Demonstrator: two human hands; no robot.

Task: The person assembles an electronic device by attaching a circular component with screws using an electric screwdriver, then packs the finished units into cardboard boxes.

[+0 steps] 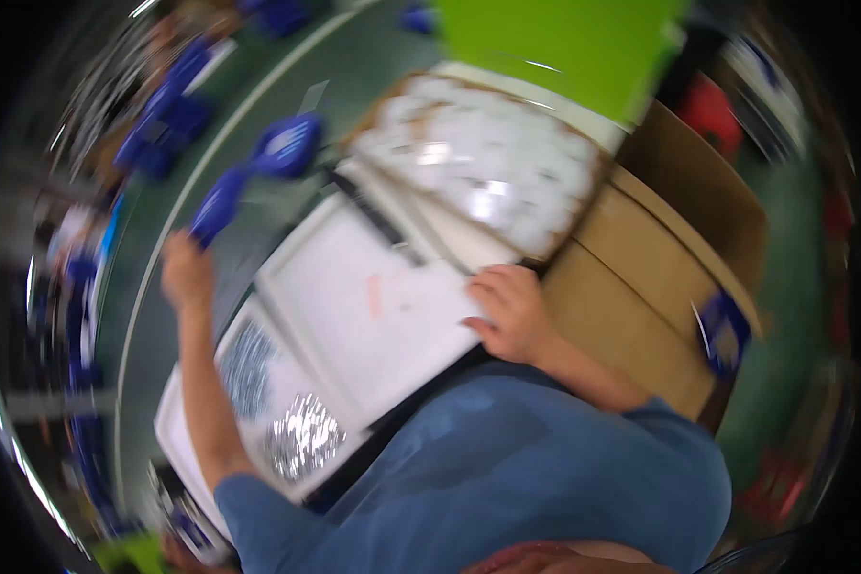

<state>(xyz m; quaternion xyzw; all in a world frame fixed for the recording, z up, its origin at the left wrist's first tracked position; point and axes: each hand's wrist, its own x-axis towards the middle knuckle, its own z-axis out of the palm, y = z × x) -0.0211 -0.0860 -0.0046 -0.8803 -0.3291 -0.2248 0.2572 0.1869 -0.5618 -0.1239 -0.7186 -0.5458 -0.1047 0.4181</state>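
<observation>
My left hand [187,273] reaches out over the grey-green work surface, its fingers closed on the near end of a blue packet [217,204]. A second blue packet [289,145] lies just beyond it. My right hand [513,312] is over the right edge of a white tray [354,306]; the fingers are bent, the thumb stands apart, and nothing shows between them. Left of that tray, a divided white tray [275,335] holds a pile of thin silvery pieces [247,368] and a pile of shiny metallic pieces [304,437]. Motion blurs both hands.
Behind the tray sits a shallow box of many small white pieces [478,153], with a bright green panel [555,48] beyond. To the right is an open cardboard box [641,277] with a blue label [724,330]. More blue items [167,120] line the far left.
</observation>
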